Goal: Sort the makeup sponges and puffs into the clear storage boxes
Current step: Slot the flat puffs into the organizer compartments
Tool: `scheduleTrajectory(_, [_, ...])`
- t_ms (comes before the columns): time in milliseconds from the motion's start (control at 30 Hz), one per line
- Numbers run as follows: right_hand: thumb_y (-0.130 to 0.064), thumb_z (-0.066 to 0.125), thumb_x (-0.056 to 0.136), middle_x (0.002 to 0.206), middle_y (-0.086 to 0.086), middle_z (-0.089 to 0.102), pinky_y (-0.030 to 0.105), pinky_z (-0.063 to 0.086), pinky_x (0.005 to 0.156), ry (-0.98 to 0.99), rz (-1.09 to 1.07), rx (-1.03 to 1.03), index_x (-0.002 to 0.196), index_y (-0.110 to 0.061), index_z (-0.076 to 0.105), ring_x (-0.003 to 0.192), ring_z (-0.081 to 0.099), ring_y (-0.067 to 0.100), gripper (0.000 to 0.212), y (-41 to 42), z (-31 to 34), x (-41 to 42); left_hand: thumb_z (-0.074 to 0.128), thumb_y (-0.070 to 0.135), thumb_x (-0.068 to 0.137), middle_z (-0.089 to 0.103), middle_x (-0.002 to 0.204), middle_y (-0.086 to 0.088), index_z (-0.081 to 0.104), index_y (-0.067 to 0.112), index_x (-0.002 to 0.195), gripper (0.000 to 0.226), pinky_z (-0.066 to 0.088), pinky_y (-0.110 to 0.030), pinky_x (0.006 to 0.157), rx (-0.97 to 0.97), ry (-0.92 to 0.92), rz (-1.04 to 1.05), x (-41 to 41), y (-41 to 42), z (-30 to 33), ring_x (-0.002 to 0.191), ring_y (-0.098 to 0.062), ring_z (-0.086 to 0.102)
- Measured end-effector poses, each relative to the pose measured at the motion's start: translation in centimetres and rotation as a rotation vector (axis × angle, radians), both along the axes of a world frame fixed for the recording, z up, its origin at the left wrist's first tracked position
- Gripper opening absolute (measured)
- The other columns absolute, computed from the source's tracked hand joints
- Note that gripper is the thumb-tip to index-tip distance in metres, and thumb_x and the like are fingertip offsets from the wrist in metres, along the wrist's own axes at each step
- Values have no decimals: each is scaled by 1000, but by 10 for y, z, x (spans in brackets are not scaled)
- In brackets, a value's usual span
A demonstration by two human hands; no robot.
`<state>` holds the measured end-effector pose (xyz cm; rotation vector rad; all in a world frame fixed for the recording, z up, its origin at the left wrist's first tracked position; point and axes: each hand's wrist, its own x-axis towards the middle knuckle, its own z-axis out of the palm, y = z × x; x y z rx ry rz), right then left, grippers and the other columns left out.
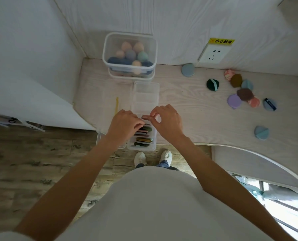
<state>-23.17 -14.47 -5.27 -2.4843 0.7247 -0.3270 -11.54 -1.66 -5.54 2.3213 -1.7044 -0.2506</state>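
Observation:
A long clear divided box (145, 92) lies on the pale desk in front of me. Its near compartment holds a row of flat puffs (143, 138) standing on edge. My left hand (124, 124) rests over that row, fingertips pressed against the puffs. My right hand (167, 121) is just beside it, thumb and forefinger pinched on what looks like a thin pinkish puff (145, 117) at the compartment's far end. Two stacked clear tubs (151, 47) at the back hold egg-shaped sponges (130, 53). Loose puffs lie to the right: a dark green one (212, 85), a grey-blue one (187, 70), a mixed cluster (240, 91).
A clear lid (108, 101) with a yellow strip (117, 104) lies left of the box. More puffs sit far right, dark blue (269, 104) and light blue (262, 132). A wall socket (212, 53) is on the back panel. The box overhangs the desk's front edge.

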Motion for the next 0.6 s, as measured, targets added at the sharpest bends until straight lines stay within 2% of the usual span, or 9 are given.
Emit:
scheduleTrajectory(67, [-24, 76, 74, 77, 1, 64, 30, 49, 64, 23, 40, -104, 73, -17, 70, 75, 55, 20, 10, 1, -7, 6, 78, 21, 73, 71, 66, -1, 75, 21, 80, 8, 46, -32, 67, -10, -23, -15, 0, 1, -1, 62, -22, 63])
scheduleTrajectory(167, [-21, 80, 67, 88, 8, 58, 35, 45, 70, 128, 109, -141, 69, -16, 74, 83, 53, 29, 9, 0, -14, 15, 77, 22, 73, 71, 68, -1, 75, 21, 82, 9, 46, -33, 67, -11, -43, -14, 0, 1, -2, 63, -22, 64])
scheduleTrajectory(233, [-26, 75, 73, 104, 5, 55, 33, 40, 83, 185, 119, -90, 78, -20, 76, 98, 47, 27, 8, -4, -18, 14, 76, 22, 74, 71, 72, -1, 73, 18, 85, 11, 45, -33, 69, -14, -26, 23, -1, 1, -4, 66, -23, 64])
scheduleTrajectory(300, [-33, 69, 79, 114, 0, 52, 28, 31, 90, 195, 111, 4, 87, -25, 76, 106, 40, 22, 13, -11, -22, 10, 72, 22, 78, 70, 84, -3, 68, 15, 93, 17, 46, -34, 73, -17, -11, 55, -4, 2, -8, 77, -24, 63])
scheduleTrajectory(367, [-35, 67, 81, 117, -1, 52, 27, 29, 90, 188, 155, 68, 89, -27, 75, 105, 39, 21, 14, -17, -22, 6, 68, 19, 81, 69, 94, -4, 66, 13, 101, 20, 46, -35, 76, -34, -13, 45, -6, 3, -12, 85, -24, 62])
scheduleTrajectory(433, [-31, 68, 82, 115, 1, 56, 30, 36, 87, 133, 193, 119, 89, -23, 75, 97, 43, 19, 13, -23, -20, 0, 63, 16, 85, 69, 95, -5, 65, 12, 103, 18, 47, -36, 78, -36, -4, 24, -9, 4, -15, 86, -24, 62])
scheduleTrajectory(500, [-23, 66, 85, 110, 2, 59, 26, 37, 82, 40, 118, 175, 91, -18, 74, 94, 47, 16, 11, -38, -15, -10, 61, 13, 86, 69, 93, -7, 65, 11, 103, 17, 47, -38, 77, -33, -6, 30, -10, 4, -17, 83, -27, 63])
scheduleTrajectory(600, [-13, 57, 89, 112, 4, 62, 20, 34, 85, -4, -108, 108, 102, -15, 68, 103, 54, 18, 17, -83, -13, -28, 61, 12, 86, 70, 91, -7, 66, 14, 104, 19, 47, -39, 74, -10, -21, 46, -12, 3, -18, 82, -27, 63])
